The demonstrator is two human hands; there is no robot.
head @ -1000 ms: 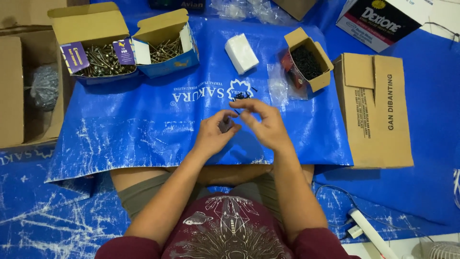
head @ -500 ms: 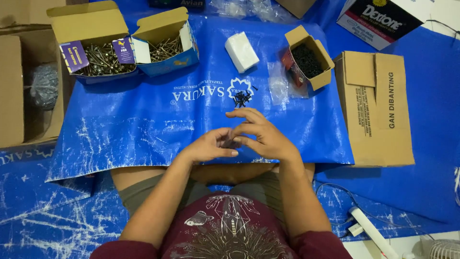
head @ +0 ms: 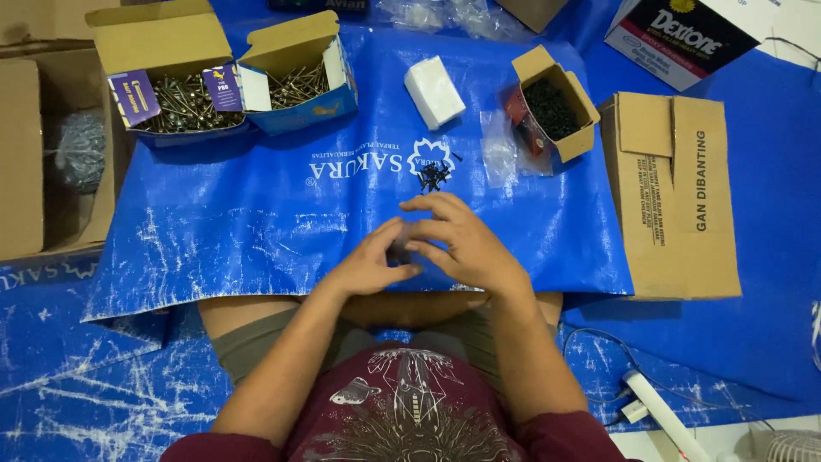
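Head view, item by item, from the grip outward.

Grip: left hand (head: 369, 265) and right hand (head: 462, 244) meet over the near middle of the blue tarp sheet (head: 256, 231). Fingertips of both close together on a small dark object (head: 399, 251), mostly hidden between them; its kind cannot be told, nor whether it is one piece or several. The right hand's fingers arch over the top, while the left hand's thumb and forefinger come in from the side. Both read as pinching, not spread.

Just beyond the hands: a little heap of loose black screws (head: 434, 176), lying on the sheet's white emblem, apart from the fingers.

Further out, right: an open cardboard box of black screws (head: 552, 107), tilted, with a clear plastic bag (head: 499, 147) beside it. A white block (head: 434, 91) sits near the middle of the far edge.

Further out, left: two open boxes of long silver nails or screws (head: 184, 103), (head: 299, 85).

Margins: a flattened brown carton (head: 676, 188) at right and a larger open carton (head: 51, 162) at left.

Handling note, as judgement: such small pieces are best worked low over the sheet, so that a dropped one lands on blue and shows. The loose heap sits close enough for the right hand to reach without leaning.
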